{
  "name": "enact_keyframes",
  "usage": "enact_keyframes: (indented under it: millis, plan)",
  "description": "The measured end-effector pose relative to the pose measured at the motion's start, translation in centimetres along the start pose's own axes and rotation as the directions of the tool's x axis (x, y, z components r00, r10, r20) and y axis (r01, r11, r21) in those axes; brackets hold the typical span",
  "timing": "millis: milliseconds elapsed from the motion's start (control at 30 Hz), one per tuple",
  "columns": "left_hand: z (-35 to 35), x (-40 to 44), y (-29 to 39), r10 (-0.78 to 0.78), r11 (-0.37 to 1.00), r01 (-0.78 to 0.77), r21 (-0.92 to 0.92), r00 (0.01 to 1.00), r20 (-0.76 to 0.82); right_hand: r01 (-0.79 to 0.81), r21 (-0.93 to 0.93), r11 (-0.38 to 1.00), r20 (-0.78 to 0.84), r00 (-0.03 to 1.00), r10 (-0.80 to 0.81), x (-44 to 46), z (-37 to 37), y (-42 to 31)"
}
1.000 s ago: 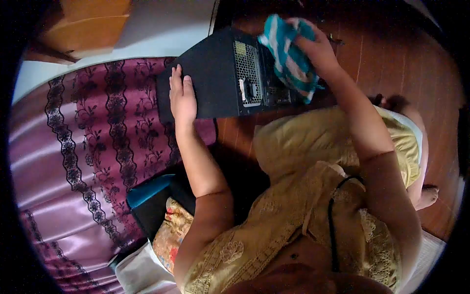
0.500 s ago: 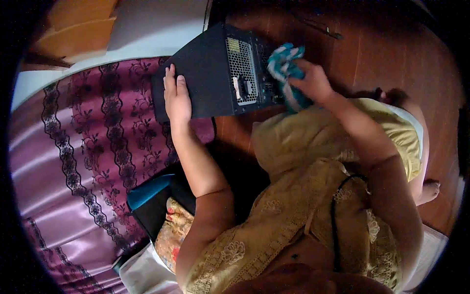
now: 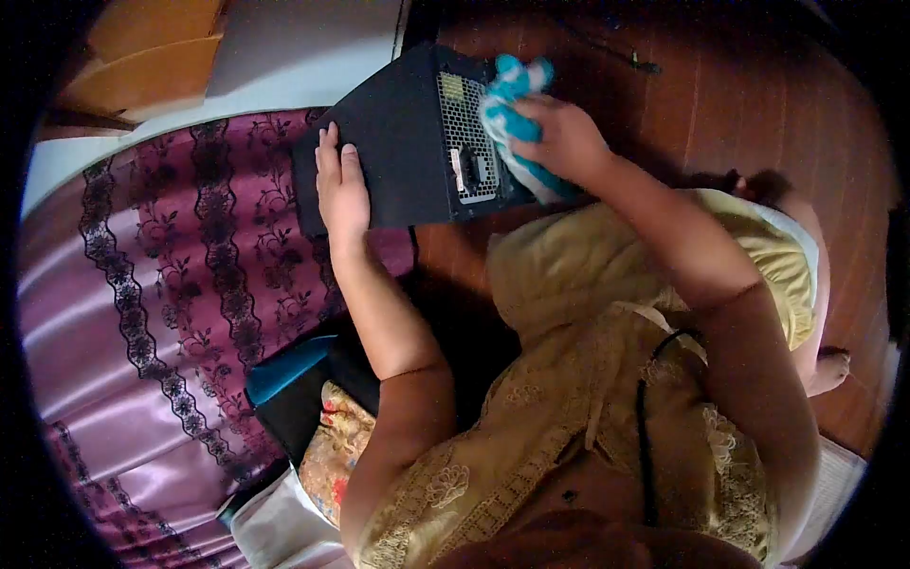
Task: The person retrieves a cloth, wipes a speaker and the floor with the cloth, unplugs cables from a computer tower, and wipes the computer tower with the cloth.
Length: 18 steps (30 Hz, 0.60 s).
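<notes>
A black computer case (image 3: pixel 398 142) is tilted in front of me, its perforated metal grille (image 3: pixel 467 123) facing right. My left hand (image 3: pixel 343 185) lies flat on the case's broad black side, fingers stretched out. Bunched in my right hand (image 3: pixel 566 140) is a teal and white cloth (image 3: pixel 512 119), pressed against the back panel along the grille's right edge. The cloth and hand hide much of that panel's right part.
Purple satin fabric with black lace bands (image 3: pixel 223 218) spreads at left. A dark cable (image 3: pixel 645 66) lies on the brown wooden floor (image 3: pixel 739 104). Beside my left arm are a floral cloth (image 3: pixel 336 446) and a teal and black item (image 3: pixel 294 370).
My right hand has moved left with the cloth, from the panel's right edge onto the edge of the grille. My left hand and the case have stayed put.
</notes>
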<state>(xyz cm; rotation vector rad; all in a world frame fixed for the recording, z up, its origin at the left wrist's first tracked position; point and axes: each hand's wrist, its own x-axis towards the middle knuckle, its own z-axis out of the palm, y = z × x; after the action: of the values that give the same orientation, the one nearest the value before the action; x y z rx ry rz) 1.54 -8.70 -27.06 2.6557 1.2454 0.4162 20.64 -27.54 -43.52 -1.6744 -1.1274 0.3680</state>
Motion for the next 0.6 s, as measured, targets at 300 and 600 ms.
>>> enact_keyframes:
  millis: [300, 600]
  plan:
    - [0.0, -0.4, 0.2, 0.007, 1.0, -0.007, -0.029, 1.0, 0.002, -0.273, 0.911, 0.31, 0.179, 0.937, 0.299, -2.0, -4.4, 3.3]
    - [0.3, 0.0, -0.9, 0.035, 0.999, -0.035, -0.017, 0.999, -0.004, 0.24, 0.34, 0.909, -0.209, 0.962, -0.176, 2.5, 0.0, -3.8]
